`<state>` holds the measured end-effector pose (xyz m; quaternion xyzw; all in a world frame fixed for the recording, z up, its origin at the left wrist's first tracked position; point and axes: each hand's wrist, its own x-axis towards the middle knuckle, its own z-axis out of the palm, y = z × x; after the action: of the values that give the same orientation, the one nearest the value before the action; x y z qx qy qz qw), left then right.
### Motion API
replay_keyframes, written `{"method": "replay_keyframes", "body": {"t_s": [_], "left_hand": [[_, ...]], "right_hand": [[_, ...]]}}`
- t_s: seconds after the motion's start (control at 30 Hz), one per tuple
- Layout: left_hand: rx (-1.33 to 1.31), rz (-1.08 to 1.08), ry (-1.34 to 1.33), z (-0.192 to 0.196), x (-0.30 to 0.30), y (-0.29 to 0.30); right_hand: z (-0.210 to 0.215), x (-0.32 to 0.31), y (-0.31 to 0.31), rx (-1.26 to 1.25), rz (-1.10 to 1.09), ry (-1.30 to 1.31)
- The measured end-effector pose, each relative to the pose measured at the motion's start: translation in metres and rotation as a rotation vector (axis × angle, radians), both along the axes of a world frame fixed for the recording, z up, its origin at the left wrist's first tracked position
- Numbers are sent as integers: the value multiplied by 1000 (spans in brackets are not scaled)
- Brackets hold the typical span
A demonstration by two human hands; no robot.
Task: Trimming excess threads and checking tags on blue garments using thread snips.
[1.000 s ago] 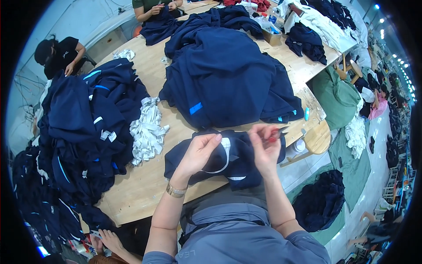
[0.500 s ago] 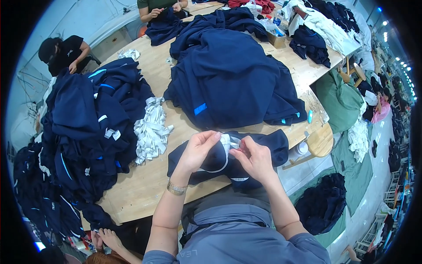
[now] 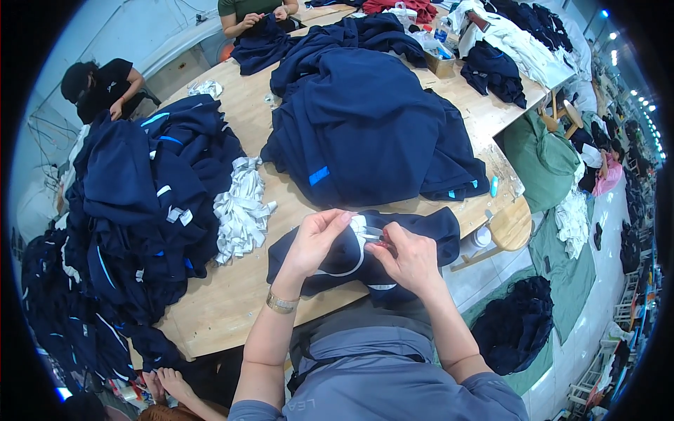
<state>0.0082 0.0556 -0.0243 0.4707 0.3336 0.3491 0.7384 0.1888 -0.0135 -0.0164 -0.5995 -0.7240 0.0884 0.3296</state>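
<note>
Two hands pinch the white tape (image 3: 361, 231): left hand (image 3: 317, 242) at 10 o'clock should keep it taut while right hand (image 3: 407, 256) works the navy garment (image 3: 428, 228).

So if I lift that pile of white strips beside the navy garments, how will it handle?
Probably floppy: the white strips lie limp and tangled on the wooden table. Likely light for its bulk, being thin loose fabric. It may shed pieces, since the strips look separate, not bound.
</note>
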Motion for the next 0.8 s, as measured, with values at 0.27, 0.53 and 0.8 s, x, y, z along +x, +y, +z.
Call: {"method": "replay_keyframes", "body": {"t_s": [0.27,0.53,0.8], "left_hand": [[74,10,81,2,3,-1],[58,23,77,2,2,-2],[50,22,38,1,2,0]], "right_hand": [[5,2,-1,-31,29,2],[-2,6,-9,-41,81,449],[-15,2,-3,19,98,61]]}}
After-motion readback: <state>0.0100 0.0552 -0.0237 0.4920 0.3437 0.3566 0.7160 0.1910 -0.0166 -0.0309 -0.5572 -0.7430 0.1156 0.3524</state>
